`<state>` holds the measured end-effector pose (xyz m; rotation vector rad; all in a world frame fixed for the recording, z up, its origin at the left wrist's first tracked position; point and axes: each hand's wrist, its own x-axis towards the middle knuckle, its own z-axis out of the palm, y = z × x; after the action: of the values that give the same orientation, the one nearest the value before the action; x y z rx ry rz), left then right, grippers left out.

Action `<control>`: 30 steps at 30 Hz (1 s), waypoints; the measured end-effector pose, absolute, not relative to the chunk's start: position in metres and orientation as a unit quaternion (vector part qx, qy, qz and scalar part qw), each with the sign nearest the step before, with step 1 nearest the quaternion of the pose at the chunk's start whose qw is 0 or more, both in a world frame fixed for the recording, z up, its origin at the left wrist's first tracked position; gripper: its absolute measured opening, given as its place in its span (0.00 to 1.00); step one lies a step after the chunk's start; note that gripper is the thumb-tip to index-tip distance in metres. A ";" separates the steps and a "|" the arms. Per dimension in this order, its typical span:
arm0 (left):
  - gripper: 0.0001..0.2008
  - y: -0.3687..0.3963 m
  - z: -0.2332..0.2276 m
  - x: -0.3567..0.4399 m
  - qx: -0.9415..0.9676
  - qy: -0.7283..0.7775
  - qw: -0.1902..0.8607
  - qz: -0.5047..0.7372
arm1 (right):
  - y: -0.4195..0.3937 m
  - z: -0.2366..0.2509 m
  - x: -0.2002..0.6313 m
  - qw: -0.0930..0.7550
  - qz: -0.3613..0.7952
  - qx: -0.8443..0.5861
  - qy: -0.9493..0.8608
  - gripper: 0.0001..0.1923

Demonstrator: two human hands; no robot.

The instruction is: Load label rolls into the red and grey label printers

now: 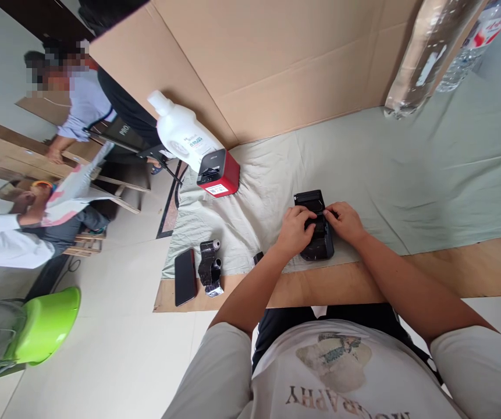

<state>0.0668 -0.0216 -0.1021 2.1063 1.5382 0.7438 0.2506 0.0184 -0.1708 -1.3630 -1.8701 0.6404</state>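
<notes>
A black device (317, 249), which looks like a small portable printer, lies on the cloth in front of me with its lid (309, 198) swung back. My left hand (294, 229) grips it from the left, with bent fingers reaching over its open middle. On the other side, my right hand (344, 222) holds its right edge near the hinge, thumb and fingers closed. What the fingertips press inside the device is too small to make out. A little black piece (258, 258) sits beside my left forearm.
To the left lie a phone (185, 277) and a crumpled black strip with rolls (207, 263). Behind them stand a red-and-black box (226, 173) and a white jug (184, 131). Cardboard (294, 58) walls the back; a water bottle (466, 58) is far right. Two people sit at left.
</notes>
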 end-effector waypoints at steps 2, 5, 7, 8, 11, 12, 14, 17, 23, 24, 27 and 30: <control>0.09 -0.026 -0.104 0.062 0.728 0.554 0.210 0.345 | 0.018 -0.170 0.251 0.370 0.258 -0.531 -0.718 0.25; 0.09 -0.032 -0.114 0.055 0.649 0.579 0.237 0.432 | 0.017 -0.170 0.251 0.401 0.291 -0.518 -0.697 0.29; 0.15 -0.035 -0.122 0.052 0.584 0.601 0.273 0.473 | 0.015 -0.168 0.252 0.427 0.331 -0.492 -0.683 0.31; 0.19 -0.037 -0.127 0.052 0.555 0.605 0.292 0.491 | 0.014 -0.167 0.252 0.439 0.353 -0.478 -0.674 0.32; 0.29 -0.041 -0.138 0.053 0.506 0.583 0.335 0.540 | 0.011 -0.160 0.252 0.461 0.415 -0.455 -0.639 0.32; 0.31 -0.042 -0.141 0.054 0.500 0.573 0.343 0.551 | 0.010 -0.157 0.253 0.460 0.430 -0.454 -0.630 0.31; 0.34 -0.045 -0.147 0.056 0.497 0.563 0.349 0.561 | 0.008 -0.153 0.253 0.452 0.446 -0.452 -0.627 0.31; 0.35 -0.048 -0.155 0.055 0.512 0.577 0.334 0.542 | 0.007 -0.150 0.254 0.433 0.408 -0.475 -0.648 0.30; 0.31 -0.051 -0.159 0.050 0.622 0.616 0.253 0.411 | 0.004 -0.148 0.257 0.300 0.255 -0.547 -0.739 0.28; 0.31 -0.052 -0.158 0.049 0.634 0.610 0.254 0.402 | 0.004 -0.147 0.258 0.286 0.251 -0.536 -0.754 0.28; 0.31 -0.054 -0.155 0.048 0.641 0.577 0.284 0.419 | 0.003 -0.142 0.261 0.270 0.308 -0.505 -0.760 0.26; 0.32 -0.056 -0.153 0.049 0.630 0.535 0.333 0.454 | 0.002 -0.137 0.265 0.257 0.436 -0.468 -0.724 0.27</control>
<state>0.0486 -0.0564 -0.1533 1.6463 1.3970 1.1849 0.2645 0.0019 -0.1373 -1.2706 -1.9657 1.1826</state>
